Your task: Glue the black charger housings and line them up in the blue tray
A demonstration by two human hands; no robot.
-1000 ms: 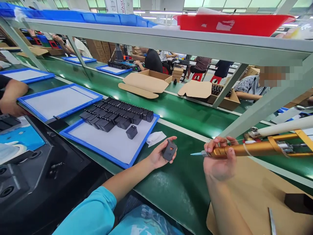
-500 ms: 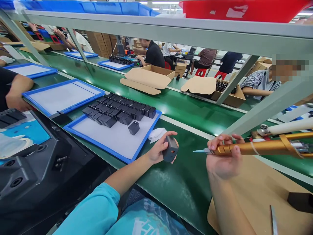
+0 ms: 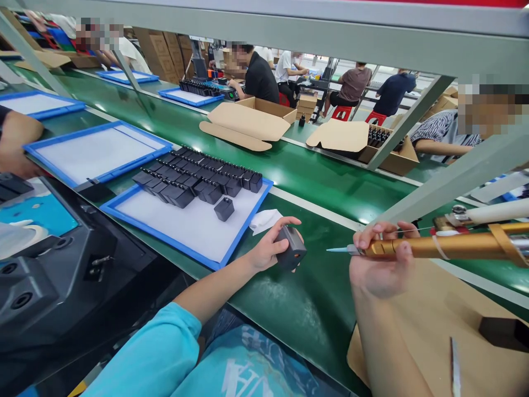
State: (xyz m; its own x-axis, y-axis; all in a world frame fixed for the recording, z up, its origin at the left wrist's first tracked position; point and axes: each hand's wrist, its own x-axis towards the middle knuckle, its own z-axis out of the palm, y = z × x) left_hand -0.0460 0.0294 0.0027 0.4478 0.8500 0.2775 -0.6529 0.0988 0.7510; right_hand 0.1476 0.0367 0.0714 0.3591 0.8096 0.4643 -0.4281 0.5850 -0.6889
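Head view shows you with a black block [image 3: 296, 248] raised in your left hand [image 3: 266, 252], fingers and thumb wrapped around it above the bench [image 3: 285, 303]; a small orange slot shows on one face. Your right hand [image 3: 378, 270] is closed around the front of a gold tool [image 3: 467, 246], its pale blue tip [image 3: 338, 250] pointing toward the block but apart from it. Just beyond your left hand lies a crumpled white paper [image 3: 264, 220], next to a blue-rimmed tray [image 3: 185, 231]. Rows of similar black blocks [image 3: 182, 171] fill the tray's far part, with a single block [image 3: 224, 209] standing nearer you. Below your right hand, a cardboard sheet [image 3: 425, 309] carries a thin metal strip [image 3: 454, 364] and a dark piece [image 3: 502, 332]. Farther out, you have a second tray [image 3: 99, 149] to the left and an open cardboard box [image 3: 243, 122] across the bench.
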